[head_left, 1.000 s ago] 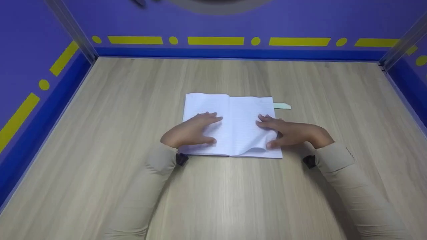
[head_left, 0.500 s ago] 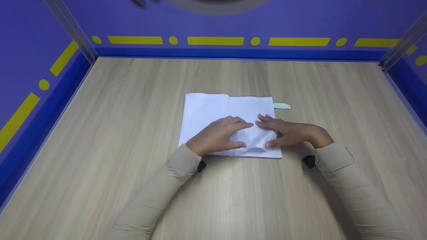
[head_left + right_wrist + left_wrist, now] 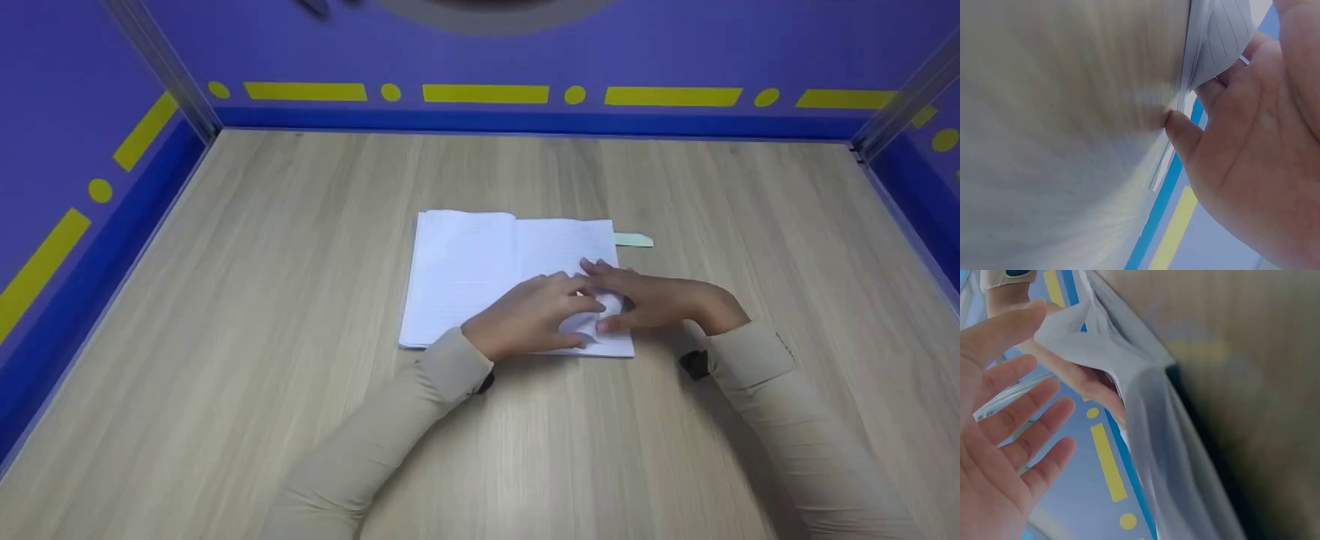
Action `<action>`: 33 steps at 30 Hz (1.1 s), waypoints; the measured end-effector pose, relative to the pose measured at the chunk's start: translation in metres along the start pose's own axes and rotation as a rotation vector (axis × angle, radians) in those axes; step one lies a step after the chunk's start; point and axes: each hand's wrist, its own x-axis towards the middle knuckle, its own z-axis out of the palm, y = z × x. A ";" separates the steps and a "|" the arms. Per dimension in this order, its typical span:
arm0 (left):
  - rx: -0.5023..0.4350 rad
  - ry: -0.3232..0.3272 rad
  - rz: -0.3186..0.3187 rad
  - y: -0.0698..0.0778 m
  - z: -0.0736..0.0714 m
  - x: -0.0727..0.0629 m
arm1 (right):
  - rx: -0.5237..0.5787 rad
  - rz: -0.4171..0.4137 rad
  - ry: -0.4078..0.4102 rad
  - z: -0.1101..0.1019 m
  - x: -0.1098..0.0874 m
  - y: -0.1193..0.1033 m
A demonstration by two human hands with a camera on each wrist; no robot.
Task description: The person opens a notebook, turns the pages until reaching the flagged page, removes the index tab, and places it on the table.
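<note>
An open notebook (image 3: 465,262) with lined white pages lies in the middle of the table. My left hand (image 3: 529,315) is over its lower right page, with the fingertips close to my right hand. Seen from the left wrist, this left hand (image 3: 999,422) has its fingers spread and holds nothing. My right hand (image 3: 660,300) is at the notebook's right edge, holding a bent-up page between thumb and fingers. That raised page (image 3: 1227,42) curls beside the right hand (image 3: 1247,146) in the right wrist view, hiding some fingertips.
A pale green strip (image 3: 634,240) sticks out from the notebook's right side. Around it stretches the wood-grain table (image 3: 300,247). Blue-purple panels (image 3: 487,56) with yellow marks stand at the back and both sides.
My left hand has slid rightward from the left page across the fold to beside the right hand. The right hand stays where it was, with the page still bent at it.
</note>
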 end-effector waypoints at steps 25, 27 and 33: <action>-0.009 0.027 -0.005 0.001 0.004 0.004 | 0.009 -0.002 0.069 -0.003 -0.005 0.001; -0.004 0.058 0.008 0.000 0.003 0.004 | 0.009 0.003 0.096 -0.004 -0.006 0.001; -0.024 0.118 0.018 -0.003 0.002 0.002 | 0.017 0.039 0.149 -0.005 -0.007 0.002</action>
